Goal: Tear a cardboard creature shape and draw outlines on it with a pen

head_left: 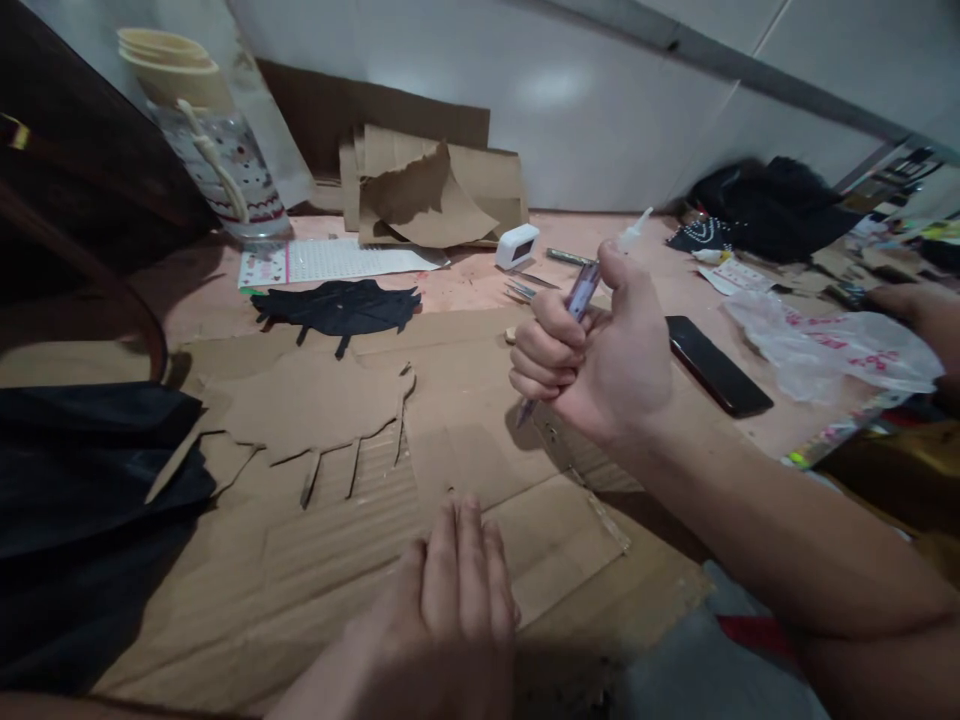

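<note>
Raised above the cardboard, my right hand (600, 350) is closed in a fist around a slim purple pen (581, 295). Its pointed end sticks out below the fist, and my thumb is near the upper end. My left hand (465, 590) lies flat with fingers stretched out on the brown cardboard (465, 430), holding nothing. To the left is a cardboard cut-out (307, 400) with a jagged edge and thin strips hanging from it. Behind it lies a black cut-out (341, 305) with a spiky outline.
A clear bottle (217, 150) stands back left beside a printed sheet (337, 260). Folded cardboard (442, 190) leans on the wall near a small white device (516, 246). At right are a phone (720, 368), a plastic bag (832, 345) and another person's hand (911, 305). Black cloth (82, 500) lies left.
</note>
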A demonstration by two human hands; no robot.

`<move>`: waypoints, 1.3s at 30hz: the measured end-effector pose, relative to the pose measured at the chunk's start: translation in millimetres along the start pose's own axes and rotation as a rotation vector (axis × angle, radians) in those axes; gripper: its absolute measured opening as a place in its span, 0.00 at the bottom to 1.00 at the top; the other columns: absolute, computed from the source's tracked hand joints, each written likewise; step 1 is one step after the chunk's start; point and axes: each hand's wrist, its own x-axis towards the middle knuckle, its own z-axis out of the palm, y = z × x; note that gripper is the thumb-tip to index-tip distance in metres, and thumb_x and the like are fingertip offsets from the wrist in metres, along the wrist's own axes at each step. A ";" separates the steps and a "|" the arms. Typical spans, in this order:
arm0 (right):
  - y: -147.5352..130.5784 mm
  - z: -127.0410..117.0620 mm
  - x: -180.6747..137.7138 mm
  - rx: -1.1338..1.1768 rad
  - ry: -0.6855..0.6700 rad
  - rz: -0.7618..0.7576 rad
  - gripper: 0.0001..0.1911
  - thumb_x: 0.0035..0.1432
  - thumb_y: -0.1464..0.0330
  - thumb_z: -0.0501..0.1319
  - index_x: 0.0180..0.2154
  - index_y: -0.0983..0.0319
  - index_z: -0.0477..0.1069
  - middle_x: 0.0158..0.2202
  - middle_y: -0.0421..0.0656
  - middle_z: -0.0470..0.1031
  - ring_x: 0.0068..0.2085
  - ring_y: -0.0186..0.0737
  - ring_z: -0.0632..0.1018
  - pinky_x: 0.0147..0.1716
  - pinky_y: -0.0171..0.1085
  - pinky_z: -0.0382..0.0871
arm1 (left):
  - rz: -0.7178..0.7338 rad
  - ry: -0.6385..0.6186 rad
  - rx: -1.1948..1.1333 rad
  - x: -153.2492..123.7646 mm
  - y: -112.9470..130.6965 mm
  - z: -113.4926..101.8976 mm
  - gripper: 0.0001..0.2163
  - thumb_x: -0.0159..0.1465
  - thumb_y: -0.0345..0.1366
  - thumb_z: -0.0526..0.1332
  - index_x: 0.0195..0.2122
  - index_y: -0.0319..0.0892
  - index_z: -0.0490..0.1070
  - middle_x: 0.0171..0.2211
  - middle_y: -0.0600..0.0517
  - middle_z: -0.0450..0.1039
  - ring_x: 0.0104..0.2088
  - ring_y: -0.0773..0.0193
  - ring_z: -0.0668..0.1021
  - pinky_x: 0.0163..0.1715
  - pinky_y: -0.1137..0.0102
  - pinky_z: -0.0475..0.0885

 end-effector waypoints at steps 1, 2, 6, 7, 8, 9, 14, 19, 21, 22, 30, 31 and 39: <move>0.9 0.9 -1.2 0.004 -0.005 -0.003 0.36 0.66 0.38 0.43 0.18 0.57 0.47 0.15 0.33 0.45 0.17 0.31 0.47 0.15 0.33 0.46 | -0.005 -0.003 0.002 -1.8 1.1 -0.3 0.19 0.73 0.37 0.51 0.50 0.35 0.80 0.48 0.37 0.82 0.46 0.50 0.85 0.38 0.63 0.78; 2.1 1.6 -2.1 0.009 -0.009 -0.007 0.35 0.66 0.39 0.43 0.18 0.57 0.48 0.15 0.33 0.46 0.17 0.31 0.47 0.15 0.33 0.46 | -0.010 -0.001 -0.008 -3.1 2.2 -0.1 0.21 0.74 0.40 0.50 0.51 0.34 0.80 0.49 0.36 0.82 0.47 0.50 0.85 0.38 0.62 0.78; 7.8 3.5 -3.3 0.051 -0.048 -0.034 0.35 0.64 0.38 0.48 0.19 0.57 0.47 0.14 0.33 0.46 0.17 0.30 0.47 0.15 0.33 0.46 | -0.084 0.109 -0.050 -3.1 7.3 5.7 0.24 0.75 0.45 0.50 0.47 0.29 0.79 0.46 0.32 0.82 0.44 0.48 0.85 0.38 0.60 0.74; 9.2 4.0 -3.0 0.068 -0.056 -0.041 0.36 0.62 0.37 0.49 0.18 0.57 0.47 0.14 0.32 0.46 0.16 0.29 0.46 0.15 0.33 0.45 | -0.103 0.137 -0.048 -2.4 8.7 7.7 0.23 0.75 0.44 0.51 0.47 0.29 0.79 0.45 0.32 0.82 0.44 0.48 0.85 0.39 0.60 0.73; 10.3 4.7 -2.8 0.084 -0.060 -0.047 0.36 0.61 0.36 0.50 0.18 0.57 0.46 0.14 0.32 0.45 0.16 0.29 0.46 0.14 0.33 0.44 | -0.120 0.158 -0.044 -1.7 10.0 9.3 0.22 0.74 0.43 0.51 0.47 0.29 0.78 0.45 0.33 0.82 0.44 0.47 0.84 0.40 0.59 0.72; 11.1 5.4 -2.7 0.097 -0.055 -0.050 0.37 0.61 0.36 0.50 0.18 0.57 0.46 0.14 0.32 0.45 0.15 0.29 0.46 0.14 0.33 0.43 | -0.135 0.169 -0.037 -1.0 11.3 10.6 0.21 0.74 0.43 0.52 0.47 0.28 0.78 0.45 0.33 0.82 0.44 0.47 0.84 0.40 0.59 0.71; 11.4 8.0 -4.0 0.111 -0.010 -0.041 0.35 0.65 0.40 0.47 0.17 0.57 0.47 0.13 0.33 0.44 0.15 0.29 0.45 0.14 0.33 0.42 | -0.152 0.176 -0.031 0.1 15.7 10.6 0.22 0.73 0.43 0.53 0.47 0.25 0.76 0.45 0.31 0.82 0.44 0.46 0.84 0.40 0.59 0.70; 13.2 6.4 -3.2 0.102 -0.023 -0.042 0.35 0.65 0.40 0.48 0.17 0.57 0.47 0.13 0.32 0.45 0.15 0.29 0.45 0.14 0.33 0.42 | -0.172 0.189 -0.036 -1.1 17.2 12.0 0.21 0.73 0.41 0.52 0.47 0.26 0.76 0.45 0.32 0.82 0.45 0.46 0.84 0.39 0.60 0.72; 14.5 5.1 -2.2 0.096 -0.026 -0.037 0.35 0.64 0.39 0.48 0.17 0.57 0.46 0.13 0.33 0.45 0.15 0.29 0.46 0.14 0.34 0.42 | -0.167 0.194 -0.024 -1.0 16.7 13.2 0.21 0.73 0.42 0.53 0.47 0.27 0.76 0.45 0.32 0.82 0.44 0.46 0.84 0.39 0.60 0.73; 15.1 4.5 -1.8 0.093 -0.026 -0.034 0.36 0.64 0.39 0.49 0.17 0.57 0.46 0.13 0.32 0.45 0.15 0.29 0.46 0.14 0.34 0.42 | -0.160 0.198 -0.021 -0.7 16.1 13.4 0.21 0.73 0.42 0.53 0.47 0.26 0.76 0.45 0.32 0.82 0.44 0.46 0.84 0.38 0.60 0.73; 19.6 4.9 -1.5 0.052 0.011 -0.010 0.33 0.63 0.40 0.48 0.17 0.56 0.47 0.13 0.32 0.45 0.15 0.30 0.45 0.14 0.34 0.44 | -0.085 0.122 -0.024 4.2 8.0 2.1 0.21 0.73 0.39 0.51 0.46 0.24 0.77 0.43 0.31 0.82 0.41 0.45 0.86 0.36 0.61 0.74; 20.2 5.5 -1.5 0.048 0.020 -0.002 0.33 0.63 0.40 0.48 0.17 0.56 0.47 0.13 0.32 0.45 0.16 0.30 0.45 0.14 0.34 0.43 | -0.083 0.116 -0.027 4.4 7.7 1.1 0.21 0.73 0.39 0.51 0.46 0.24 0.77 0.43 0.31 0.82 0.41 0.45 0.86 0.35 0.61 0.75; 20.3 7.2 -3.1 0.071 0.007 0.018 0.34 0.62 0.40 0.51 0.18 0.56 0.46 0.13 0.32 0.44 0.16 0.30 0.46 0.15 0.34 0.44 | -0.127 0.147 -0.042 1.3 13.4 5.8 0.22 0.73 0.41 0.52 0.48 0.23 0.76 0.46 0.29 0.81 0.44 0.44 0.85 0.39 0.59 0.72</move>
